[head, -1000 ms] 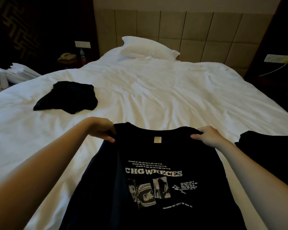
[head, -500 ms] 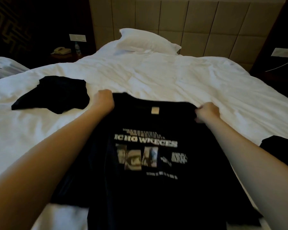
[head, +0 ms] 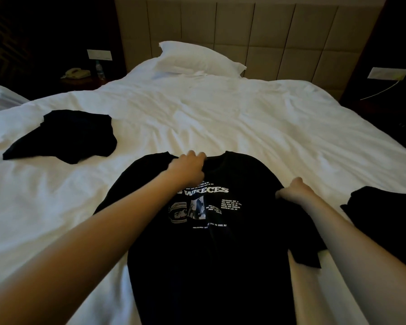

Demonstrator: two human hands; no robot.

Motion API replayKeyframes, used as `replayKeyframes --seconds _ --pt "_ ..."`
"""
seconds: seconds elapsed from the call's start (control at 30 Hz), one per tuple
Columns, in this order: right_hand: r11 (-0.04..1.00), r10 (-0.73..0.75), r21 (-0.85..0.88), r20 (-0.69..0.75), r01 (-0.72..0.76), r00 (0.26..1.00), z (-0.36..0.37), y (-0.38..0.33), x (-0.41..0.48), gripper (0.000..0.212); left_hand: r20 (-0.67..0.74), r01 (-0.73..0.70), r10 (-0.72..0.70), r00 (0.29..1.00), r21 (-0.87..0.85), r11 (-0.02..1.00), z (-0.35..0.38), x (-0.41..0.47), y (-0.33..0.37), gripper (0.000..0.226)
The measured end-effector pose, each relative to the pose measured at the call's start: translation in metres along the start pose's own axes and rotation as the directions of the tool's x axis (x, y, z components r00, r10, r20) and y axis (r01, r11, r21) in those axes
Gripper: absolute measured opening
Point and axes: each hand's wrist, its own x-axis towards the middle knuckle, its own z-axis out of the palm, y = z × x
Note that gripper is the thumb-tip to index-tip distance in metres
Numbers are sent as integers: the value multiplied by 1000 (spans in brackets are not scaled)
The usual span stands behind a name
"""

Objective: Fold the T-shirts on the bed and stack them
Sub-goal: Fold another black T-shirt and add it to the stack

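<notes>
Head view: a black printed T-shirt (head: 220, 254) lies print-up on the white bed (head: 220, 118), the left hand (head: 189, 168) curled on its collar and the right hand (head: 293, 192) pinching cloth at the shoulder. Judged mid-spread before the first fold, it next wants one side turned inward. No container shows; a folded dark garment (head: 66, 137) lies at left, a dark pile (head: 384, 212) at right.
</notes>
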Motion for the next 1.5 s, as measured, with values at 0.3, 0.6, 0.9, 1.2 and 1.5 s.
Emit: replayKeyframes --seconds 0.3,0.6,0.9,1.2,1.5 --pt "970 77 227 29 -81 997 -15 39 -20 30 221 -292 346 912 -242 925 55 -35 104 47" --pt "855 -328 -518 -496 30 804 -28 34 -50 58 213 -293 325 921 -169 941 68 -63 102 55" --pt "951 -253 104 -278 291 927 74 59 -130 37 238 -64 190 952 -455 888 62 -134 65 52" --pt "702 -67 711 117 -36 991 119 98 -210 27 -96 113 -231 968 -656 746 80 -252 29 52" --pt "414 -229 896 274 -161 934 139 125 -282 15 97 203 -431 897 -957 207 100 -334 16 53"
